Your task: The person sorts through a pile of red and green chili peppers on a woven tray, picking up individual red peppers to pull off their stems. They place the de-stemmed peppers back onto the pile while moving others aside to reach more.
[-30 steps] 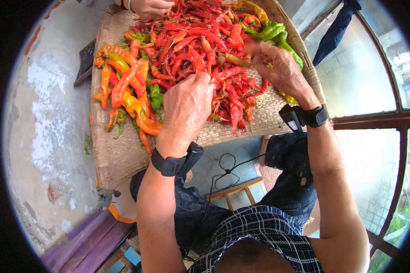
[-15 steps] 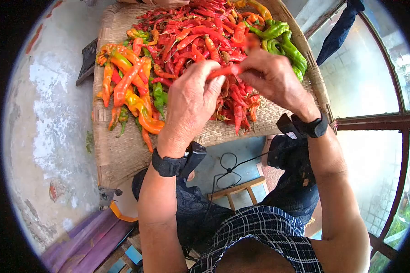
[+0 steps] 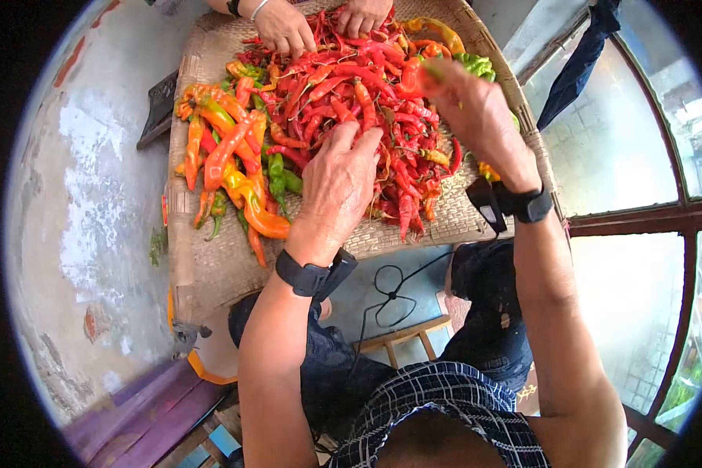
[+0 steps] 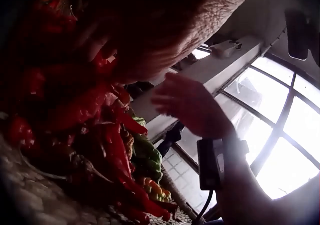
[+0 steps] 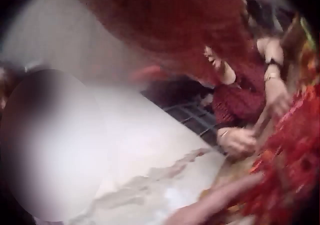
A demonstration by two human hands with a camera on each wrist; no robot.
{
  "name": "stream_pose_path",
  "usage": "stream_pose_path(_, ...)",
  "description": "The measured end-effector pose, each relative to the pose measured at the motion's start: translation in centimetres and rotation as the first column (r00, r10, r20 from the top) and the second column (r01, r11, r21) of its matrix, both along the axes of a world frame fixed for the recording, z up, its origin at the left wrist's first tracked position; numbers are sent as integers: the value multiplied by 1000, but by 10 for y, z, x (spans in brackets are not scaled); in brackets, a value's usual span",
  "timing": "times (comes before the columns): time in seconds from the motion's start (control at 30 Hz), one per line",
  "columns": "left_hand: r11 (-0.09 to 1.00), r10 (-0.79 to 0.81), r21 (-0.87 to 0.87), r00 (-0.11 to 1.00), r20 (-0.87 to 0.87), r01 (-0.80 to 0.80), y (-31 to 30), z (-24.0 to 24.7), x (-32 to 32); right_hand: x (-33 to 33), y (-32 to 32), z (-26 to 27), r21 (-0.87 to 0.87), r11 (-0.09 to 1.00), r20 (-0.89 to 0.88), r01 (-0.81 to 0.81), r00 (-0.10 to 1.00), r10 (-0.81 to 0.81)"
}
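A heap of red chili peppers (image 3: 351, 86) lies on a shallow woven tray (image 3: 218, 277). My left hand (image 3: 335, 183) is at the near side of the heap, fingers apart and loosely bent, fingertips among the chilies. Red peppers (image 4: 115, 150) fill the space under it in the left wrist view. Raised over the tray's right side, my right hand (image 3: 483, 117) is blurred by motion. A red chili pepper (image 5: 147, 74) pokes out blurred from its fingers in the right wrist view.
Orange and yellow peppers (image 3: 269, 222) lie on the tray's left. Green peppers (image 3: 476, 66) sit at its right edge, partly behind my right hand. Another person's hands (image 3: 285, 30) work at the heap's far side. A framed window (image 3: 624, 132) stands to the right.
Half a second ago both hands held a red chili between them. My right hand has since moved up and right; the left has let go, its fingers now at the heap. The other person's hands came nearer.
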State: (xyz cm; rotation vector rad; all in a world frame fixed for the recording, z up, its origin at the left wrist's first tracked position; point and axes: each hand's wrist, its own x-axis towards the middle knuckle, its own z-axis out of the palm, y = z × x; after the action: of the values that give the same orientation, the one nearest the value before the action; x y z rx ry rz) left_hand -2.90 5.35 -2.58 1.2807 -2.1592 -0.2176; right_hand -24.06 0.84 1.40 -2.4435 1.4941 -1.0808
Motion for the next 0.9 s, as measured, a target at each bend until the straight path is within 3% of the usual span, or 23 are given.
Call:
stream_pose_path(0.03,999,-10,-32,1000,2,10,-1,0,2,-5,2,-3,2,1000,-5,-3,1000,3)
stream_pose_path(0.1,1000,-6,-21,1000,-3,6,-2,1,4,-10,10,-8,366,916,-437,162,899,15)
stream_pose_path(0.17,1000,-3,-12,1000,-1,3,-3,2,5,-17,9,-22,429,897,-444,107,890,106)
stream_pose_path(0.2,999,-6,-34,1000,-30,5,-3,3,4,-22,9,-34,488,871,-442,56,877,190)
stream_pose_path(0.23,998,-11,-58,998,-57,8,-3,4,4,-24,12,-44,377,921,-370,-101,895,250)
stream_pose_path(0.37,998,-22,-55,982,-185,12,-1,9,1,-32,10,-49,257,941,-180,-219,946,269)
stream_pose_path(0.4,998,-14,-57,979,-201,3,-2,10,2,-31,12,-39,256,941,-182,-221,945,271)
stream_pose_path(0.47,998,-8,-58,976,-217,-5,-2,11,2,-29,20,-7,468,876,-6,-115,991,134)
stream_pose_path(0.53,997,8,-74,978,-209,-24,-3,9,2,-32,21,3,455,883,12,-114,992,122)
stream_pose_path(0.6,997,-3,-73,979,-206,-12,-3,11,1,-26,24,13,291,955,124,-62,992,26)
stream_pose_path(0.63,998,-2,-54,977,-211,-9,-1,12,0,-24,25,12,318,947,242,-55,970,-25)
stream_pose_path(0.67,999,-1,-35,976,-216,-7,0,12,0,-20,27,13,317,947,242,-55,970,-25)
stream_pose_path(0.73,996,-16,-88,971,-237,-5,-2,11,0,-8,35,22,153,986,357,-72,934,13)
stream_pose_path(0.8,991,-34,-133,966,-255,0,0,10,-1,2,42,32,84,995,300,-50,954,23)
stream_pose_path(0.87,996,-5,-87,929,-370,-30,0,15,-1,9,43,37,-269,963,264,-23,960,97)
stream_pose_path(0.9,996,-3,-87,917,-399,-34,0,18,0,11,39,36,-374,927,363,-30,915,176)
